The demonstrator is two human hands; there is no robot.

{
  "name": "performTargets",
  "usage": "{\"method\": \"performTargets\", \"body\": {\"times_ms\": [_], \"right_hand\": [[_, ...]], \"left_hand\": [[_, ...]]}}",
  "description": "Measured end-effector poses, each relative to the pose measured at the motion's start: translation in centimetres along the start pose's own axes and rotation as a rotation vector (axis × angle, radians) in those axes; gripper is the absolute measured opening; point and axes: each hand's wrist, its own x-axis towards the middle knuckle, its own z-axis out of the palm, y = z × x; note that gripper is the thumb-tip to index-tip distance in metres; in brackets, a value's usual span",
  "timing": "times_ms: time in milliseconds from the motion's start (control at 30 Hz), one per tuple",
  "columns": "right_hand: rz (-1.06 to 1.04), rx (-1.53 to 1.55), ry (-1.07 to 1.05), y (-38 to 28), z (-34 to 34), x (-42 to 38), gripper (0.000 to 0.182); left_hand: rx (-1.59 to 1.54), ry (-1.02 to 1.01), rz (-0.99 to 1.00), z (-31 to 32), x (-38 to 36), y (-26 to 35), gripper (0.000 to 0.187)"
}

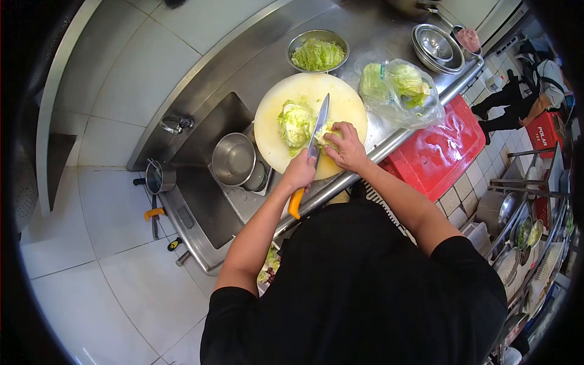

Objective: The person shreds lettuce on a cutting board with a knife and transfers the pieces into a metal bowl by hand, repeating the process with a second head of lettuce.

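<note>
My left hand [302,170] is wrapped round a knife [320,121], whose orange handle sticks out below and whose blade points up across the round cutting board [267,109]. With bent fingers, my right hand [347,148] holds a small piece of lettuce [326,140] against the board, just right of the blade. A larger lettuce chunk [295,125] lies on the board left of the knife. Behind the board stands a metal bowl [292,61] of shredded lettuce [317,55]. A clear plastic bag [395,109] with more lettuce [409,82] rests to the right.
A sink [201,207] lies left of the board, with a metal pot [233,159] at its edge. Stacked metal bowls [437,48] stand at the back right. A red lid or crate [441,146] is beyond the counter rail. Another person [523,100] stands at the far right near shelves.
</note>
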Motion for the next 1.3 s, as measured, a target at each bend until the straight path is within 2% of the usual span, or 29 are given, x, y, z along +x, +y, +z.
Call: {"method": "performTargets", "body": {"times_ms": [167,233,267,333,467,600,800,1100,1167,1300], "right_hand": [[-0.024,-0.003,0.024,0.0,0.2,-0.1,0.029],[-0.023,-0.003,0.032,0.2,0.1,-0.2,0.029],[-0.011,0.026,0.031,0.2,0.2,-0.3,0.030],[0.003,0.061,0.028,0.1,0.2,-0.5,0.031],[-0.026,0.044,0.064,-0.1,0.1,-0.4,0.034],[-0.039,0.017,0.045,-0.4,0.0,-0.2,0.035],[-0.019,0.085,0.064,-0.1,0.2,-0.2,0.034],[-0.039,0.112,0.087,0.2,0.4,-0.2,0.032],[-0.038,0.107,0.095,0.4,0.5,-0.2,0.033],[-0.012,0.063,0.112,0.0,0.5,-0.2,0.040]], "left_hand": [[-0.007,-0.030,-0.004,-0.8,0.0,0.0,0.021],[0.379,0.090,0.185,-1.5,-0.1,0.0,0.021],[0.380,0.088,0.182,-1.6,-0.5,-0.2,0.021],[0.664,0.283,0.174,-2.3,-3.6,2.2,0.020],[0.753,0.304,0.163,0.3,-5.4,2.5,0.017],[0.780,0.341,0.179,1.9,-6.6,0.8,0.019],[0.801,0.258,0.086,1.6,-8.3,0.2,0.019],[0.821,0.328,0.078,4.3,-1.2,0.7,0.022],[0.801,0.406,0.119,4.7,-0.2,0.4,0.019],[0.752,0.370,0.159,3.4,-0.1,0.1,0.017]]}}
